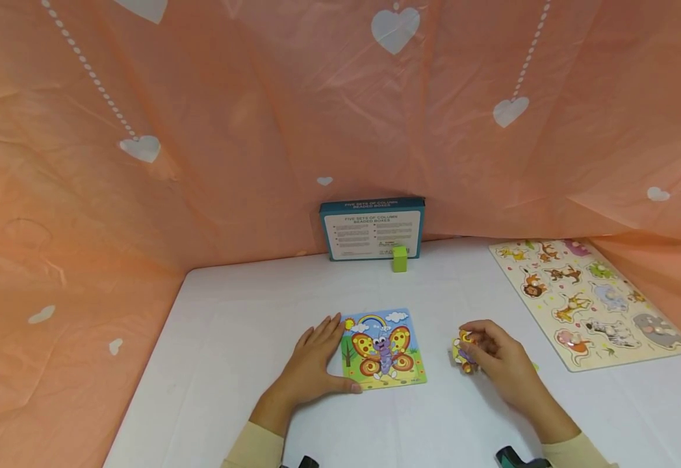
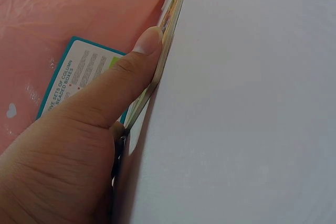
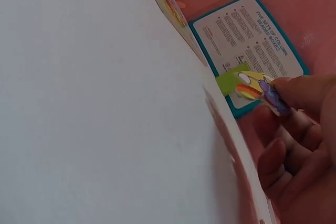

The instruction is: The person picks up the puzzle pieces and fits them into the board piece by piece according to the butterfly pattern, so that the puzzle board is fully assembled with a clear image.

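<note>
A square butterfly puzzle board [image 1: 384, 348] lies flat on the white table. My left hand [image 1: 316, 364] rests along its left side, fingers straight near the upper left corner and thumb across the lower left corner. In the left wrist view the thumb [image 2: 123, 74] lies along the board's edge [image 2: 157, 72]. To the right of the board, my right hand [image 1: 501, 361] pinches a colourful puzzle piece [image 1: 464, 352] between thumb and fingers. The right wrist view shows yellow, red and purple on this puzzle piece [image 3: 272, 97]; the fingers cover part of it.
A teal and white box [image 1: 372, 231] stands at the back against the orange curtain [image 1: 247, 162], with a small green block [image 1: 399, 259] before it. At the right lies a large animal peg puzzle [image 1: 598, 302]. A bit of green [image 1: 535, 366] shows behind my right hand.
</note>
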`<action>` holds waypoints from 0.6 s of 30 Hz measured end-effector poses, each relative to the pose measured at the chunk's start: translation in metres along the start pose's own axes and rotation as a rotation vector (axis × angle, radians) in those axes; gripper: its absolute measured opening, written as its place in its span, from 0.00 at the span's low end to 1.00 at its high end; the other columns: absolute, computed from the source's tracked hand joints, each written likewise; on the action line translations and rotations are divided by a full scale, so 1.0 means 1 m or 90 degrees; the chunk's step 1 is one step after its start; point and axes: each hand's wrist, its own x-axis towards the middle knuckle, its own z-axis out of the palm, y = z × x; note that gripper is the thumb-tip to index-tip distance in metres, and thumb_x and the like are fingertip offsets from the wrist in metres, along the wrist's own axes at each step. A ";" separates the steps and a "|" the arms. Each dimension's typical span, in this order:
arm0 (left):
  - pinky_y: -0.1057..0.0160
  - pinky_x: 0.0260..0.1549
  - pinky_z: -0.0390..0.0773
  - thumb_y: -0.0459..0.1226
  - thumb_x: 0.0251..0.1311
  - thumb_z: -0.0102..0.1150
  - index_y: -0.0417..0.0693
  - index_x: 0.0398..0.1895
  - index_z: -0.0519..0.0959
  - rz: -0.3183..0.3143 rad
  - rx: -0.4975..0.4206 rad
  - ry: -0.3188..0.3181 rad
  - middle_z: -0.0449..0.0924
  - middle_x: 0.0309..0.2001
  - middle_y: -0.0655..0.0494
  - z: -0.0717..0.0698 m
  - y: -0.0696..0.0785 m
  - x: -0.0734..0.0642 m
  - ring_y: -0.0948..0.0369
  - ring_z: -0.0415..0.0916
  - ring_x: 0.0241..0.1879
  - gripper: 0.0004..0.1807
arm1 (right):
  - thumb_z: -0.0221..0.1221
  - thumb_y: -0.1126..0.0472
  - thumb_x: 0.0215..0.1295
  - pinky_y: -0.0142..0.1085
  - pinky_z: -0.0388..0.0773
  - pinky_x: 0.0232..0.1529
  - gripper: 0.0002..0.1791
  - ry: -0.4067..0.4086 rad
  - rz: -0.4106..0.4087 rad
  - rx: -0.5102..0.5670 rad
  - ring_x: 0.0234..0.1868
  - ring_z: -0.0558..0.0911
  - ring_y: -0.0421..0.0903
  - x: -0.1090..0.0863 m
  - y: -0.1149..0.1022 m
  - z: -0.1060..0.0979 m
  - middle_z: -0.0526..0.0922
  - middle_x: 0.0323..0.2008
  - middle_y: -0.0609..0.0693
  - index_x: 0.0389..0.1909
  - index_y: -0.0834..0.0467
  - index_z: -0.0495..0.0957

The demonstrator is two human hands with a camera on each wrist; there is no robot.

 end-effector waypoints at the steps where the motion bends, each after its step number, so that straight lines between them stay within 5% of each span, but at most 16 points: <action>1: 0.41 0.81 0.41 0.73 0.47 0.77 0.44 0.88 0.58 0.001 0.001 0.001 0.48 0.88 0.54 0.000 0.000 0.000 0.53 0.39 0.86 0.72 | 0.66 0.71 0.75 0.32 0.80 0.29 0.15 -0.007 0.012 0.016 0.33 0.82 0.41 0.000 -0.002 0.002 0.84 0.40 0.51 0.59 0.64 0.79; 9: 0.42 0.81 0.41 0.74 0.46 0.76 0.45 0.88 0.58 0.006 0.007 0.006 0.47 0.88 0.54 0.002 -0.003 0.001 0.53 0.38 0.86 0.72 | 0.63 0.76 0.75 0.36 0.88 0.33 0.18 -0.030 0.075 0.163 0.34 0.85 0.42 -0.001 -0.011 0.014 0.81 0.40 0.59 0.60 0.70 0.70; 13: 0.42 0.81 0.41 0.74 0.46 0.76 0.45 0.88 0.59 0.004 0.003 0.006 0.47 0.88 0.54 0.001 -0.002 0.000 0.53 0.39 0.86 0.72 | 0.64 0.74 0.75 0.36 0.88 0.35 0.22 -0.043 0.064 0.157 0.34 0.85 0.42 -0.002 -0.013 0.020 0.83 0.39 0.57 0.67 0.69 0.75; 18: 0.42 0.81 0.41 0.73 0.46 0.77 0.45 0.88 0.58 0.004 0.006 0.005 0.47 0.88 0.54 0.001 -0.002 0.001 0.53 0.39 0.86 0.72 | 0.67 0.70 0.74 0.33 0.81 0.30 0.12 -0.056 0.036 0.122 0.32 0.81 0.42 -0.005 -0.014 0.030 0.85 0.36 0.51 0.56 0.64 0.85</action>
